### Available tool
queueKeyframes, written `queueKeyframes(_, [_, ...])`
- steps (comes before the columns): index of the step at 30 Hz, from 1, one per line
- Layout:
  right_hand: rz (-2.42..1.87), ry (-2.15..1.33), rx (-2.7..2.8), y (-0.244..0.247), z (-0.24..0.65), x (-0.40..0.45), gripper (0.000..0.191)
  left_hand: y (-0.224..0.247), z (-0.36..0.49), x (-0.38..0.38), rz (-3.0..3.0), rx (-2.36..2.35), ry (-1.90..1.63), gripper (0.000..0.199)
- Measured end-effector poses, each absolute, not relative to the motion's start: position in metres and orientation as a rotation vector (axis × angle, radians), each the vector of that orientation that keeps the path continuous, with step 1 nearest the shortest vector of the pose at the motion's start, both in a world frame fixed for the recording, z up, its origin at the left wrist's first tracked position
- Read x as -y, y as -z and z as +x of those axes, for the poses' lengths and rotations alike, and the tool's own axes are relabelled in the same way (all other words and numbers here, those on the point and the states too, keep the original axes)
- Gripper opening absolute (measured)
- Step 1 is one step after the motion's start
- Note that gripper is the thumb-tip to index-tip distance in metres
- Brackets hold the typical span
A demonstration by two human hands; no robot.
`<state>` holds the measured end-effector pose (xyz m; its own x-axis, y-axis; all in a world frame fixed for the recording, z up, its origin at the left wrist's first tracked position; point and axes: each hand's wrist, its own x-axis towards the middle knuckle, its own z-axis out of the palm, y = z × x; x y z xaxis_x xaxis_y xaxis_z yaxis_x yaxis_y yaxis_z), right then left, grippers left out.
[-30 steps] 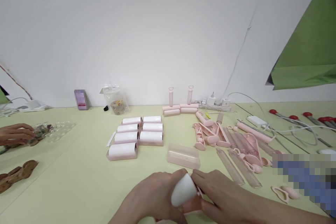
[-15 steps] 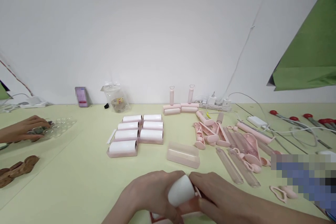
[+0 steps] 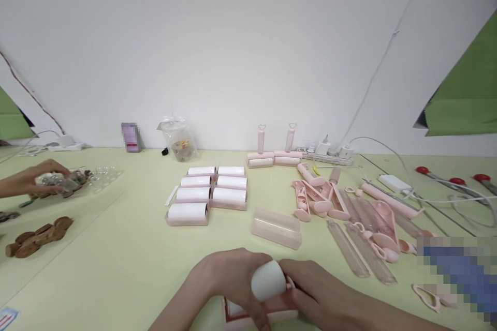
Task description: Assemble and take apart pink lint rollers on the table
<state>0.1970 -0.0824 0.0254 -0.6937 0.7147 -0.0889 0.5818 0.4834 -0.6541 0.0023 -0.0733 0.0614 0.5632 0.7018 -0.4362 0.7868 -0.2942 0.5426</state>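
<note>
At the bottom centre my left hand [image 3: 229, 276] is closed around a white lint-roller roll [image 3: 268, 281], its fingers curled below it. Against the roll's right end my right hand [image 3: 314, 287] is closed on a pink plastic piece [image 3: 289, 283], mostly hidden by the fingers. Beneath both hands lies a pink case [image 3: 281, 315] with a reddish inner edge, partly covered. Just beyond them sits a translucent pink cover [image 3: 275, 227]. White rolls [image 3: 230, 197] in pink trays stand in two columns further left.
Pink handles, clear tubes [image 3: 347, 248] and heart-shaped loops [image 3: 426, 297] lie at right. Two assembled rollers [image 3: 261, 158] stand by the wall near a power strip [image 3: 326, 156]. A co-worker's hand [image 3: 42, 178] holds something at left, near brown pieces [image 3: 41, 238].
The view has turned slightly left, so the table things sit further right. My hands keep their hold on the roll and pink piece. The co-worker's hand now grips a clear, whitish thing.
</note>
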Motion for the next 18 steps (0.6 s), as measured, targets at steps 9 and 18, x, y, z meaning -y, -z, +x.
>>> queueKeyframes(9, [-1.175, -1.269, 2.291, -0.011, 0.195, 0.081, 0.021, -0.055, -0.001, 0.071, 2.150, -1.130, 0.127, 0.053])
queueKeyframes(18, [-1.088, -1.232, 1.995, 0.022, 0.209, 0.075, 0.044, -0.051, 0.007, 0.065, 1.856, -1.093, -0.499, 0.066])
